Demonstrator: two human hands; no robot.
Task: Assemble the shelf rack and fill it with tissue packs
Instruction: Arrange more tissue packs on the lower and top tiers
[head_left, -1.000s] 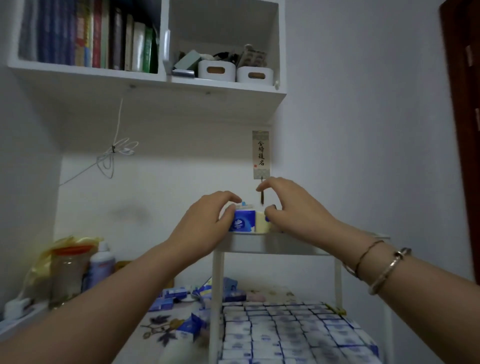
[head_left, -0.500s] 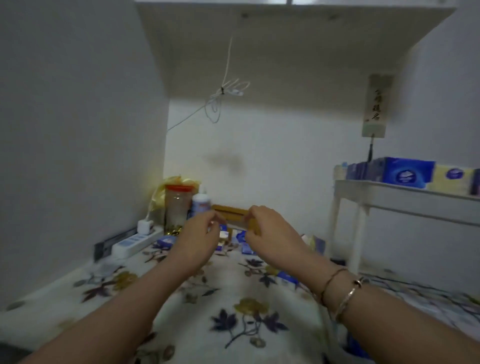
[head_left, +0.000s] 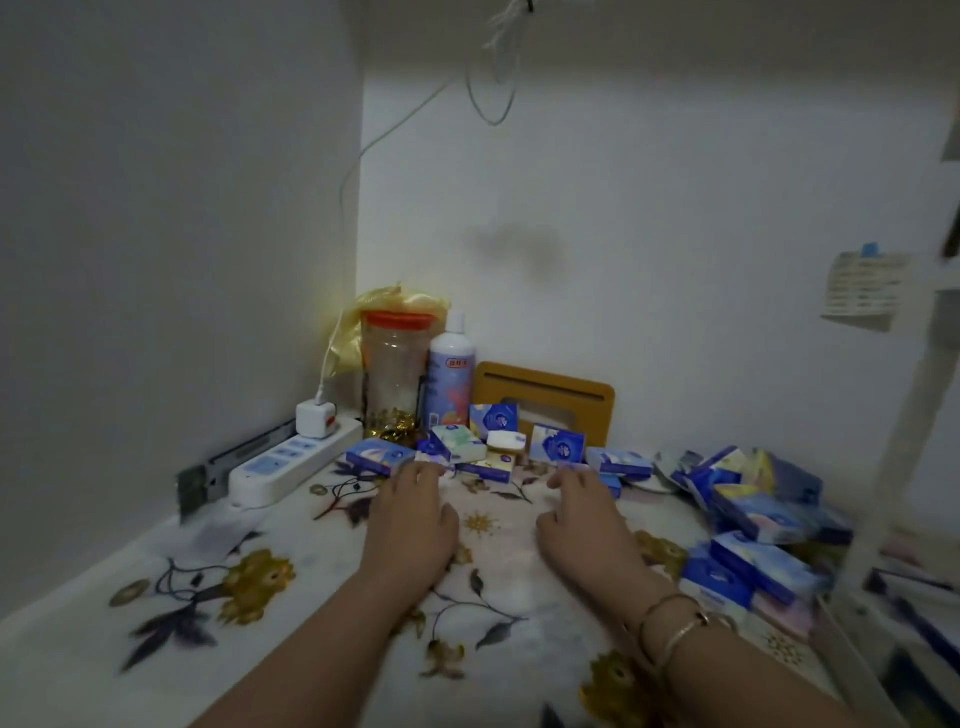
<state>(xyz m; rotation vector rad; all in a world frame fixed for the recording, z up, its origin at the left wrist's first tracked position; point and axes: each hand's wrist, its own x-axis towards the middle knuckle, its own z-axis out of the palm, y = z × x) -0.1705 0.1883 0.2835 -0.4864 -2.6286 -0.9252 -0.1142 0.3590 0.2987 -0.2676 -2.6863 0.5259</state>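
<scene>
Several small blue and white tissue packs (head_left: 556, 445) lie scattered on the flowered tablecloth (head_left: 291, 597) at the back, in front of a yellow-brown holder (head_left: 545, 395). More packs (head_left: 758, 512) are heaped at the right beside the white rack's leg (head_left: 893, 467). My left hand (head_left: 415, 514) lies palm down, its fingertips at the nearest packs. My right hand (head_left: 587, 514) reaches forward beside it, fingers loosely bent, holding nothing. Two bangles sit on my right wrist.
A white power strip (head_left: 291, 462) with a plugged charger lies along the left wall. A clear jar with an orange lid (head_left: 395, 369), a white bottle (head_left: 451, 374) and a yellow bag stand in the corner. A cable hangs down the wall.
My view swung left and down from the rack's top shelf to the table. Both hands left the packs on the shelf and came down to the loose packs at the back.
</scene>
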